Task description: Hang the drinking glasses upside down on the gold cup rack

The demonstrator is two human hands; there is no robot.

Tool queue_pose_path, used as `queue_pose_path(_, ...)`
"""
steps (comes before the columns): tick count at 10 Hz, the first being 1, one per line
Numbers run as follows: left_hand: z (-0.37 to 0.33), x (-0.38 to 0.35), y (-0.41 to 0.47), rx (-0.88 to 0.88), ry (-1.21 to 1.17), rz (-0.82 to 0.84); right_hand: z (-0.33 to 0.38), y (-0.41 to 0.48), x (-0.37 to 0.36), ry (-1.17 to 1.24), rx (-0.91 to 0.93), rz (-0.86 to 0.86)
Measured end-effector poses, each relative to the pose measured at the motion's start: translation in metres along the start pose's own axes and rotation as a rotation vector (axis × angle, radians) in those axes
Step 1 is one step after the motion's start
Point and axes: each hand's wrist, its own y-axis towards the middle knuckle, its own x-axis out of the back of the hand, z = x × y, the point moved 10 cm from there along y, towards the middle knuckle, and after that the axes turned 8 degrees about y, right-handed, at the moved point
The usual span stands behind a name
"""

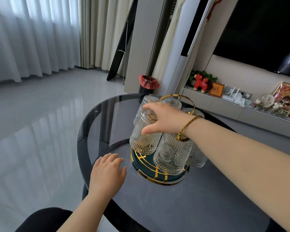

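The gold cup rack point(186, 97), with a ring handle on top and a dark green, gold-trimmed base tray point(146, 174), stands on the round table. Several embossed clear drinking glasses hang on it upside down. My right hand point(166, 119) reaches over the rack and its fingers wrap the raised bottom of the front-left glass point(143, 141), which sits tilted on a prong. Another glass point(172, 156) hangs at the front, under my wrist. My left hand point(107, 174) lies flat on the tabletop left of the tray, fingers apart, holding nothing.
The dark glass table point(199, 206) has its curved edge close on the left, with shiny grey floor beyond. A bin with a red bag point(148, 82) stands behind the table. A low TV shelf with ornaments point(241, 97) runs along the right.
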Motion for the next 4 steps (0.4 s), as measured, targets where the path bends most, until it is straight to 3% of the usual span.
queue_pose_path(3, -0.003, 0.004, -0.003, 0.009, 0.015, 0.005, -0.007, -0.011, 0.003, 0.078, -0.018, -0.03)
queue_pose_path(4, -0.002, 0.005, -0.003, 0.014, 0.028, 0.003, -0.012, -0.028, 0.022, 0.16, 0.016, -0.196)
